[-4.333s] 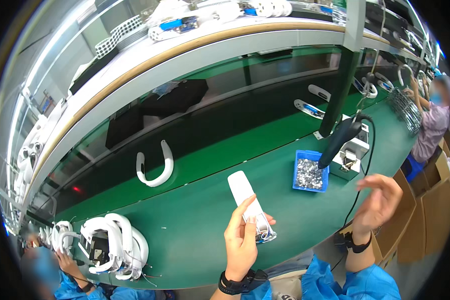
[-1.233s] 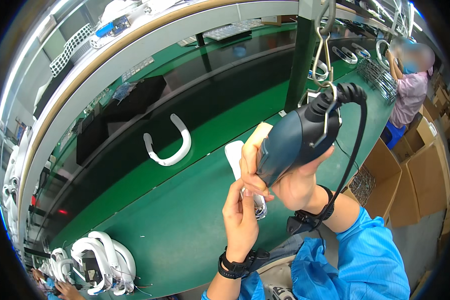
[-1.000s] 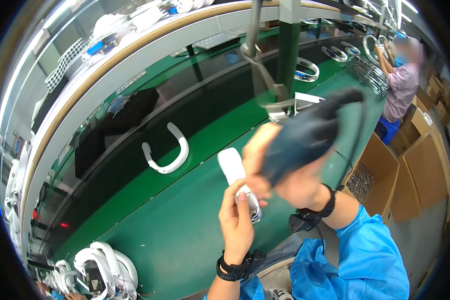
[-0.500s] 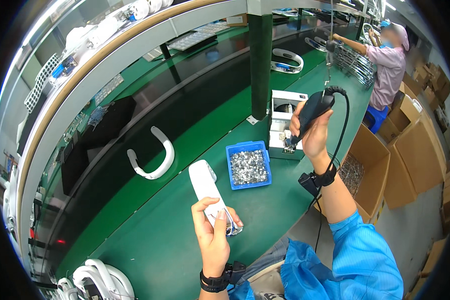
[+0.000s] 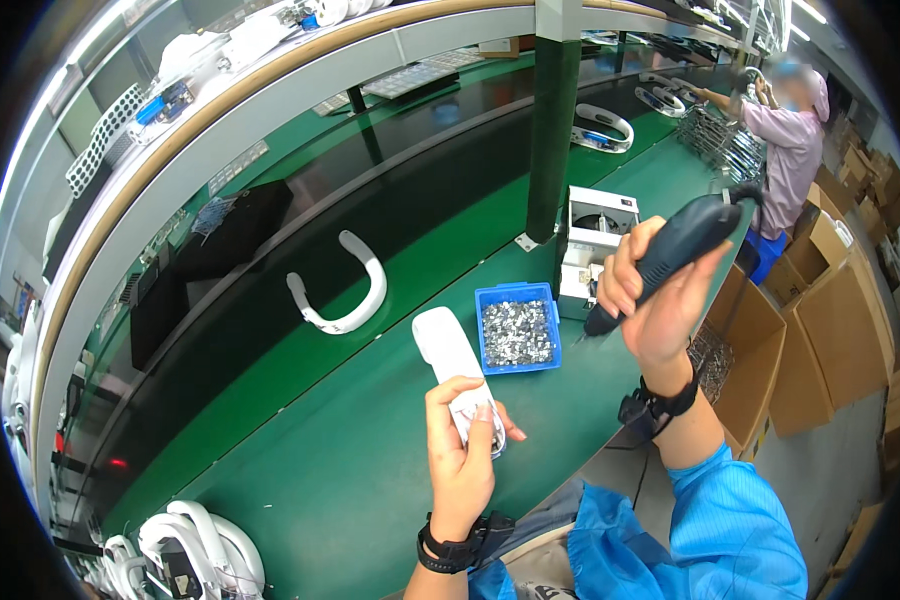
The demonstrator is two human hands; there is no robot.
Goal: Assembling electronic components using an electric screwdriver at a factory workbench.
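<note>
My left hand (image 5: 461, 446) grips the lower end of a white curved plastic housing (image 5: 446, 350) above the green bench. Thumb and fingers close round its sides, and its far end points away from me. In my right hand (image 5: 660, 300) is a black electric screwdriver (image 5: 682, 248), tilted with its tip down and to the left. Its tip is apart from the housing. Between the hands and beyond them lies a blue tray (image 5: 520, 369) full of small shiny metal pieces (image 5: 518, 333).
A white boxy device (image 5: 600, 212) stands behind the screwdriver. One white U-shaped housing (image 5: 372, 290) lies on the dark belt; several more (image 5: 210, 550) are heaped at lower left. A green post (image 5: 552, 140) rises from the bench. Cardboard boxes (image 5: 825, 340) and a co-worker (image 5: 792, 140) are at right.
The screwdriver has come nearer and lower, away from the white device, turning more level. The housing in my left hand has shifted slightly up in the picture. The view has swung a little left.
</note>
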